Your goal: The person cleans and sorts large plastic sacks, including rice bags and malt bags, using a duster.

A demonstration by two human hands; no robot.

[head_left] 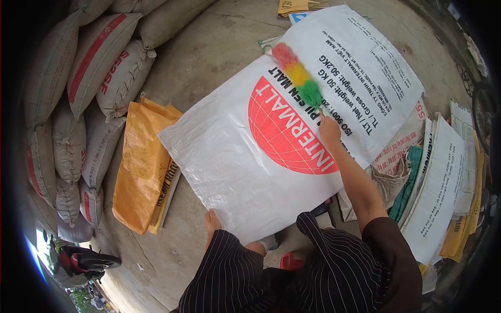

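Observation:
A large white woven sack [219, 135] with a red globe print and the word INTERMALT lies spread in front of me. My right hand [329, 129] is closed round the handle end of a fluffy duster [298, 74], coloured red, yellow and green, which rests over the sack's upper middle. At the sack's near left edge, my left hand [211, 220] grips the border of the sack, its fingers partly hidden.
Filled sacks [96, 73] are piled at the left. Folded yellow sacks [143, 167] lie beside them on the concrete floor [209, 41]. More flat sacks [436, 182] are stacked at the right. A motorbike wheel [99, 261] shows at the lower left.

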